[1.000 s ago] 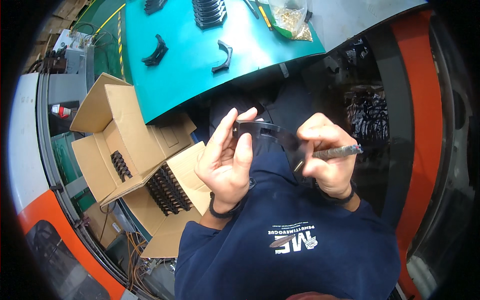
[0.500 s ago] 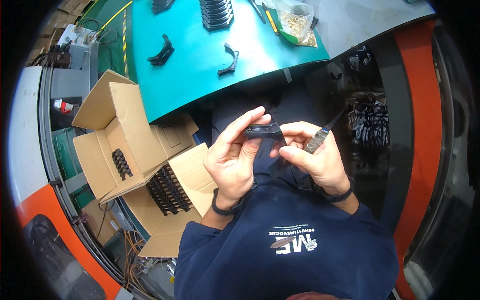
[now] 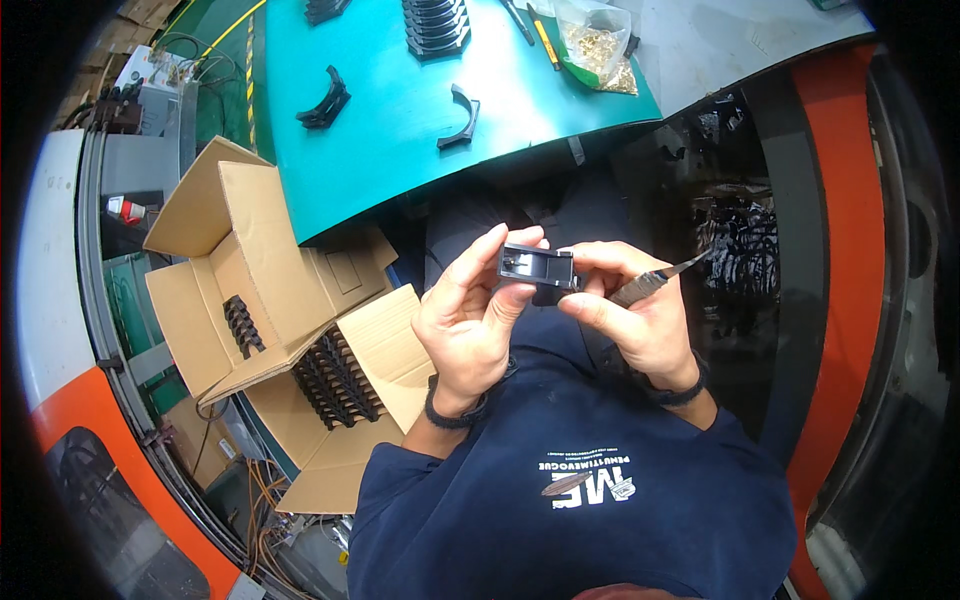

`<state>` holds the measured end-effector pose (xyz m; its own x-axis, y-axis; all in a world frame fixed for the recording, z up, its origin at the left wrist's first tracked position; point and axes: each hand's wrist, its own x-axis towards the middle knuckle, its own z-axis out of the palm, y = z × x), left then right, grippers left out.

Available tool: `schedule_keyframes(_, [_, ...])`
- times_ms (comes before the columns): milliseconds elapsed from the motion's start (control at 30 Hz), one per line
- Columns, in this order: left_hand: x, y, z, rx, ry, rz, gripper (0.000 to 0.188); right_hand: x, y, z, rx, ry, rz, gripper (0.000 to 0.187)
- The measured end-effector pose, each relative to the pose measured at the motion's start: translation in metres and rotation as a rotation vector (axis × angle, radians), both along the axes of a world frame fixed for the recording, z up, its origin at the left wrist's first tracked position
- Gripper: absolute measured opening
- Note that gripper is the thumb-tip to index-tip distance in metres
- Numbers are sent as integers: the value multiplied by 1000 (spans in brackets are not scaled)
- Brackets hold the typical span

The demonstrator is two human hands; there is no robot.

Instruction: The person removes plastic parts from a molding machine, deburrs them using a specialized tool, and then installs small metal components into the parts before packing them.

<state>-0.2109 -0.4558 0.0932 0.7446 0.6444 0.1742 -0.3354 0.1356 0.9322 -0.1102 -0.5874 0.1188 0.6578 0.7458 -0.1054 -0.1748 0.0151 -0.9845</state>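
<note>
Two bare hands meet in front of the person's chest, below the near edge of the teal bench (image 3: 400,150), and everything else is placed from that bench. Left of and below it, two open brown cardboard boxes (image 3: 260,300) hold rows of black curved plastic parts (image 3: 330,375), well apart from the hands. On the bench itself lie two loose black curved clamp pieces (image 3: 325,100), a stack of similar black pieces (image 3: 435,25) toward the far edge, and a clear plastic bag of small brass-coloured fittings (image 3: 595,50) further right. Just below the bench's near edge, the left hand (image 3: 470,320) pinches the left end of a small black rectangular plastic block (image 3: 537,265) between thumb and fingertips. The block's long axis runs left to right, roughly level, with a recessed face turned up toward the camera. The right hand (image 3: 635,320) closes on the block's right end from the other side, and also grips a slim grey metal-tipped tool (image 3: 660,280) whose point angles up and to the right, away from the block. Both hands touch the block; neither is nearer. Open room lies between the hands and the bench edge, dark clutter to the right.
</note>
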Motion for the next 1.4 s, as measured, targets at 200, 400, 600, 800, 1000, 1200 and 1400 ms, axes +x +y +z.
schedule_keyframes(200, [-1, 3, -1, 103, -4, 21, 46, 1, -2, -2, -18, 60, 41, 30])
schedule_keyframes(400, [-2, 2, 3, 23, 20, -1, 45, -1, -2, -1, -40, -40, 48, 33])
schedule_keyframes(600, [-3, 5, 1, 80, 108, -35, 43, 15, 0, -4, 60, 603, 280, 37])
schedule_keyframes(800, [-1, 9, 1, 128, 55, -40, 40, 10, -5, -42, 554, 938, 330, 40])
schedule_keyframes(1000, [2, 8, -1, 74, 50, -48, 20, 10, -6, -44, 577, 1058, 356, 45])
schedule_keyframes(1200, [2, 8, -2, 67, 104, -61, 16, 4, -3, -46, 606, 1142, 312, 44])
schedule_keyframes(1400, [3, 10, -6, 59, 117, -82, 23, 0, -4, -47, 648, 1232, 315, 42])
